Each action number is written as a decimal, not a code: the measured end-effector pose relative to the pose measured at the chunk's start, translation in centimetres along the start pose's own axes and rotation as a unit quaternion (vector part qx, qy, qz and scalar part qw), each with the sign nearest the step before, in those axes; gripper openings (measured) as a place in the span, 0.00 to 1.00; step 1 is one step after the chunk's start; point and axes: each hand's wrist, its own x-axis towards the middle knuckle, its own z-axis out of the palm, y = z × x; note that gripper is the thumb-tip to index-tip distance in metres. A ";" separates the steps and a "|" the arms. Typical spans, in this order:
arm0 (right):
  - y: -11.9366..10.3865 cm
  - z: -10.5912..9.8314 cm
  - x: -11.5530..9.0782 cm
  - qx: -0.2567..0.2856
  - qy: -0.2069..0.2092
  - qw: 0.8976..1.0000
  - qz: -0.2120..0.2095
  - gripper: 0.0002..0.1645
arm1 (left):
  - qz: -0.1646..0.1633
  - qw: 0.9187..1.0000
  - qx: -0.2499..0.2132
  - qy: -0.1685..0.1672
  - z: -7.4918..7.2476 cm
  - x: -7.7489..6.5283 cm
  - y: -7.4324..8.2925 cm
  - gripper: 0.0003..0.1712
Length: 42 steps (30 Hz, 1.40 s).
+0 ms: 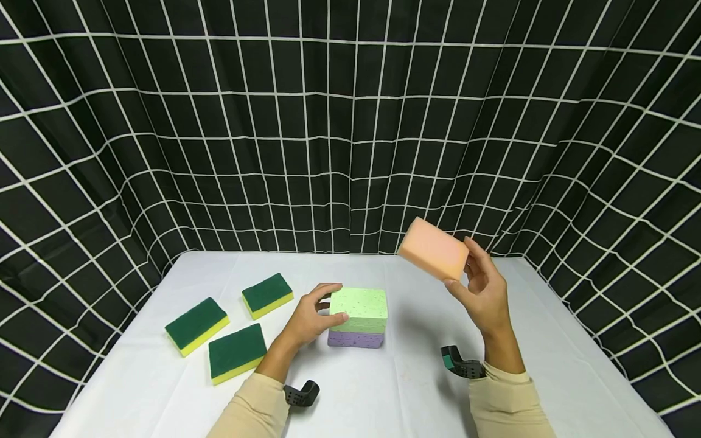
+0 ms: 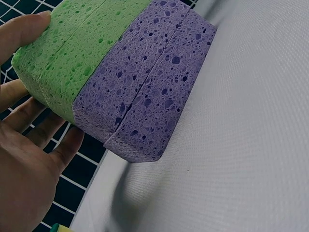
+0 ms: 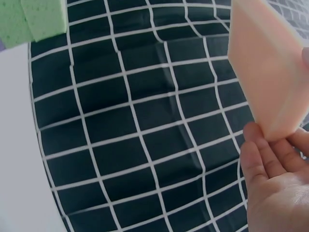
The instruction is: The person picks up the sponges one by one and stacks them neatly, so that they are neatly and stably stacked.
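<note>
A stack of porous sponges stands at the middle of the table, two light green sponges (image 1: 358, 303) on top of two purple sponges (image 1: 356, 340). My left hand (image 1: 308, 319) grips the green part from its left side, thumb on the near face and fingers on the far side. In the left wrist view the purple sponges (image 2: 145, 87) lie flush on each other. Up in the air, right of the stack, my right hand (image 1: 484, 298) holds a peach-coloured sponge (image 1: 434, 249) by its right end, tilted. The right wrist view shows this smooth sponge (image 3: 265, 63) between thumb and fingers.
To the left lie three yellow sponges with dark green scouring tops: a front one (image 1: 237, 353), a left one (image 1: 197, 324) and a back one (image 1: 267, 294). A white cloth covers the table (image 1: 350, 401). Black curtains (image 1: 350, 134) with a white grid surround it.
</note>
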 end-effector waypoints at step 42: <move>3.3 6.7 -1.2 0.016 -0.163 0.985 0.060 0.45 | -0.003 1.000 -0.009 0.004 0.1 0.1 -0.6 0.36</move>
